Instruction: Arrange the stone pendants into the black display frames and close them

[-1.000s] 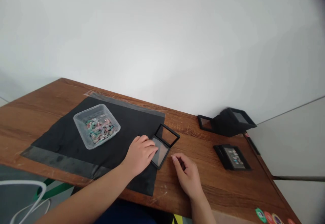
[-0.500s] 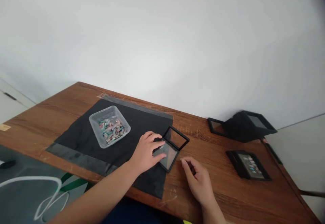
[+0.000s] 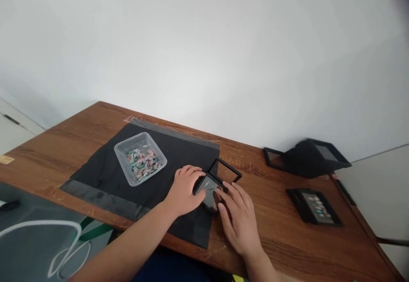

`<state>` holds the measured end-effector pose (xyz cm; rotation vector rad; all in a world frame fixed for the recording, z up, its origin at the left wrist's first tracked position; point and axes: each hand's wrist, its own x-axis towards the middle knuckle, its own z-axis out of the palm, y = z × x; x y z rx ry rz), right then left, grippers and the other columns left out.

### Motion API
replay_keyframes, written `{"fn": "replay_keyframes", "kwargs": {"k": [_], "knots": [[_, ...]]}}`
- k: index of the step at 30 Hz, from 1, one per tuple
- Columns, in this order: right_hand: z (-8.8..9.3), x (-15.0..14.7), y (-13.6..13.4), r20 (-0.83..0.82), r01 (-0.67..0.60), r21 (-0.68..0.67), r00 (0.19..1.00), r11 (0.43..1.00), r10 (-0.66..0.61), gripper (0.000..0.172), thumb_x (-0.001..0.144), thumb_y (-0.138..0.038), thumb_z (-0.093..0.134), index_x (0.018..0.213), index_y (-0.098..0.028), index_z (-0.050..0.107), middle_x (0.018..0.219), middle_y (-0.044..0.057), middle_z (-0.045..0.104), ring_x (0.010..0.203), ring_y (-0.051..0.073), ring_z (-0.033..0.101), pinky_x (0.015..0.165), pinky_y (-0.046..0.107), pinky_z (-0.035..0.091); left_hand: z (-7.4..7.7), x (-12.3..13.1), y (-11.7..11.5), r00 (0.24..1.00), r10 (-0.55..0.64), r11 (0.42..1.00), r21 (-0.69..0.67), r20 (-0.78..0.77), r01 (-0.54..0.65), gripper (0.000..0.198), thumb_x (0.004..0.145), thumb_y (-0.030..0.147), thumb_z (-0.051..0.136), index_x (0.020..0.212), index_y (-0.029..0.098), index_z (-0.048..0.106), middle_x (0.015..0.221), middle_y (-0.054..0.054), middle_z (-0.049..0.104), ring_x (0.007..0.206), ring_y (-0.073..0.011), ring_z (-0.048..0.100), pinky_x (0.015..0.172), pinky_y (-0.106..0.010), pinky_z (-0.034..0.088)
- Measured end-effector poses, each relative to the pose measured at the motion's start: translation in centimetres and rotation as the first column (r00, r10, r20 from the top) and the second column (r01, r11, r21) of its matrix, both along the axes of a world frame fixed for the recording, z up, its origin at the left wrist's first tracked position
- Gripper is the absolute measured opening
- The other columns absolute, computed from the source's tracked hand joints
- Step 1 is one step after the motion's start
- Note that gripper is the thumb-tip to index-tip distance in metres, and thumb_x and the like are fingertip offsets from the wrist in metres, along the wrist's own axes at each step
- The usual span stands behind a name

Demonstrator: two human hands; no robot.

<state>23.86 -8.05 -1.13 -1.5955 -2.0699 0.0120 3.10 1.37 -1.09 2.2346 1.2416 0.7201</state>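
A small black-edged display case (image 3: 209, 208) with a clear film window lies unfolded at the mat's right edge, its lid frame (image 3: 234, 173) tilted up behind. On the film rest a whitish piece (image 3: 206, 184) and a small green one. My left hand (image 3: 183, 191) grips the left side of the case between thumb and fingers. Over the right side reaches my right hand (image 3: 240, 219), fingers stretched and apart, index and middle fingertips at the film and edge. Whether a small piece lies under those fingertips is hidden. Left of my hands stands a clear plastic tub (image 3: 123, 162) of small coloured pieces (image 3: 144, 162).
A black mat (image 3: 105, 175) covers part of the wooden table (image 3: 268, 197). To the right lies a black case with several pieces under its window (image 3: 318, 208). Behind it, more black cases (image 3: 302, 158) stand near the wall. A white cable (image 3: 41, 222) hangs at lower left.
My right hand has moved up and left from the bare table onto the right side of the case, its fingers spreading out. My left hand stays at the case; its thumb has shifted slightly.
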Motion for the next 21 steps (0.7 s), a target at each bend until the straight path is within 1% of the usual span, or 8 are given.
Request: {"fn": "replay_keyframes", "kwargs": {"k": [2, 4, 9, 14, 16, 19, 21], "knots": [[-0.31, -0.14, 0.05, 0.066, -0.005, -0.02, 0.998, 1.0, 0.006, 0.039, 0.1, -0.03, 0.051, 0.138, -0.027, 0.061, 0.154, 0.008, 0.051, 0.145, 0.035, 0.039, 0.113, 0.057, 0.04, 0.04, 0.03, -0.07, 1.0, -0.005, 1.0, -0.003, 0.007, 0.005, 0.042, 0.079, 0.023, 0.067, 0.121, 0.022, 0.065, 0.133, -0.01, 0.065, 0.129, -0.0345, 0.051, 0.108, -0.057, 0.037], [-0.66, -0.17, 0.11, 0.117, -0.02, -0.049, 0.993, 0.999, 0.026, 0.043, 0.101, -0.031, 0.05, 0.143, -0.027, 0.057, 0.16, 0.006, 0.045, 0.149, 0.035, 0.035, 0.114, 0.058, 0.038, 0.05, 0.08, -0.17, 1.0, -0.009, 1.0, -0.001, 0.011, 0.009, 0.045, 0.078, 0.022, 0.068, 0.122, 0.021, 0.064, 0.134, -0.011, 0.064, 0.129, -0.0345, 0.05, 0.108, -0.056, 0.036], [-0.9, -0.29, 0.32, 0.182, -0.07, -0.1, 0.979, 0.993, 0.088, 0.05, 0.102, -0.031, 0.048, 0.153, -0.031, 0.046, 0.163, 0.003, 0.04, 0.152, 0.033, 0.03, 0.117, 0.058, 0.034, -0.01, 0.08, -0.32, 1.0, -0.012, 1.0, 0.012, 0.014, 0.012, 0.047, 0.078, 0.021, 0.067, 0.125, 0.022, 0.064, 0.134, -0.01, 0.064, 0.129, -0.0345, 0.05, 0.109, -0.057, 0.035], [-0.86, -0.32, 0.28, 0.189, -0.088, -0.129, 0.976, 0.988, 0.112, 0.055, 0.103, -0.033, 0.048, 0.157, -0.028, 0.04, 0.163, 0.004, 0.04, 0.152, 0.033, 0.029, 0.118, 0.059, 0.034, -0.2, 0.03, -0.25, 1.0, -0.016, 0.999, 0.029, 0.009, 0.016, 0.044, 0.083, 0.02, 0.066, 0.127, 0.024, 0.065, 0.134, -0.009, 0.064, 0.129, -0.033, 0.051, 0.108, -0.055, 0.037], [-0.86, -0.25, 0.21, 0.186, -0.093, -0.129, 0.976, 0.987, 0.116, 0.055, 0.102, -0.033, 0.048, 0.156, -0.028, 0.04, 0.163, 0.004, 0.04, 0.152, 0.033, 0.03, 0.117, 0.059, 0.034, -0.34, 0.09, -0.16, 1.0, -0.014, 0.999, 0.037, 0.007, 0.014, 0.04, 0.088, 0.019, 0.063, 0.127, 0.026, 0.066, 0.134, -0.008, 0.065, 0.128, -0.0322, 0.051, 0.107, -0.055, 0.037], [-0.74, -0.15, 0.14, 0.177, -0.111, -0.126, 0.975, 0.986, 0.133, 0.051, 0.102, -0.033, 0.049, 0.153, -0.03, 0.046, 0.164, 0.004, 0.038, 0.152, 0.033, 0.03, 0.117, 0.059, 0.035, -0.55, 0.22, 0.0, 1.0, -0.011, 0.999, 0.046, 0.006, 0.01, 0.036, 0.095, 0.02, 0.056, 0.128, 0.03, 0.069, 0.134, -0.006, 0.066, 0.127, -0.0312, 0.051, 0.105, -0.056, 0.038], [-0.61, -0.12, 0.17, 0.176, -0.127, -0.132, 0.973, 0.983, 0.15, 0.05, 0.102, -0.032, 0.049, 0.152, -0.031, 0.047, 0.164, 0.003, 0.038, 0.153, 0.033, 0.029, 0.118, 0.06, 0.034, -0.64, 0.29, 0.07, 1.0, -0.011, 0.999, 0.053, 0.007, 0.01, 0.036, 0.096, 0.019, 0.055, 0.126, 0.032, 0.07, 0.134, -0.005, 0.067, 0.126, -0.0312, 0.051, 0.103, -0.056, 0.038]]}}
